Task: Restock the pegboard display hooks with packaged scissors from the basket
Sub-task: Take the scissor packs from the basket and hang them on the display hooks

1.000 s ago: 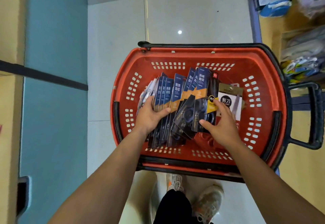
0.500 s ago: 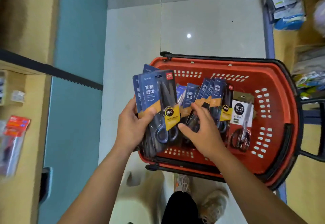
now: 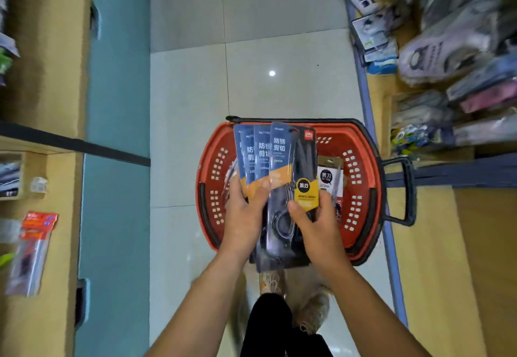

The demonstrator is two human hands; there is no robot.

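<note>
The scissors packs (image 3: 260, 158) are dark blue with white lettering and a slanting orange band — the front one carries a yellow-and-black badge. The basket (image 3: 367, 160) is red, dotted with rows of pale slots, its handle (image 3: 409, 188) black. A lone pack (image 3: 327, 177) inside is white.

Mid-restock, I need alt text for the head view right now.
A fanned stack of blue packaged scissors is held above a red basket on the tiled floor, the left hand gripping its left side and the right hand pinching the front pack. A white-labelled pack sits in the basket.
</note>
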